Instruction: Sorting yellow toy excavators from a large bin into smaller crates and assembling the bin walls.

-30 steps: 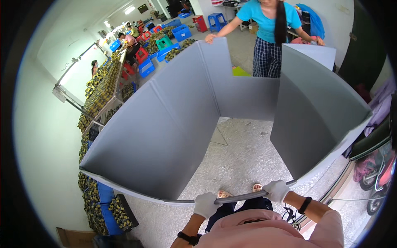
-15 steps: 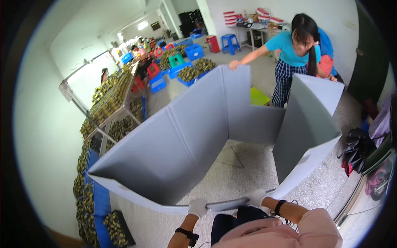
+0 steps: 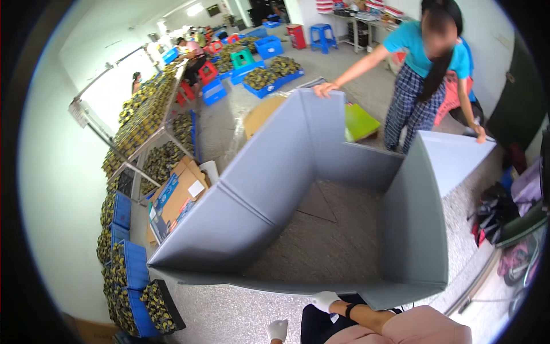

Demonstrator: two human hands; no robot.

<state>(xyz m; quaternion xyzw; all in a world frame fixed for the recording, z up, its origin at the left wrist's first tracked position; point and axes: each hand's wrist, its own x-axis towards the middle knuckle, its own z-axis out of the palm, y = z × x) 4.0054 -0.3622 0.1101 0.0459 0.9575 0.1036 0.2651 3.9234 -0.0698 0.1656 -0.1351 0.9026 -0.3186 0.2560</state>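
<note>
A large grey folding panel (image 3: 260,183) stands upright on the floor in front of me, bent into a ring with an open top. My left hand (image 3: 278,331), in a white glove, is below the panel's near side, apart from it and with nothing visible in it. Close under the near edge is my right hand (image 3: 325,301), also gloved; its fingers are partly hidden, and whether it touches the panel is unclear. Across from me, a person in a blue top (image 3: 427,54) has one hand on the panel's far top edge and the other on a pale flap (image 3: 452,157) at the right.
Blue crates (image 3: 136,265) of dark green and yellow bundles line the left wall beside a loaded metal-framed rack (image 3: 146,117). Flattened cardboard (image 3: 182,200) lies left of the panel. Stools (image 3: 322,38) and more crates are farther back. Bags (image 3: 494,203) lie at the right.
My left hand has come off the panel's near edge and dropped lower. My right hand has moved left. The panel now sits lower, its right side swung outward, and the other person has lowered the flap.
</note>
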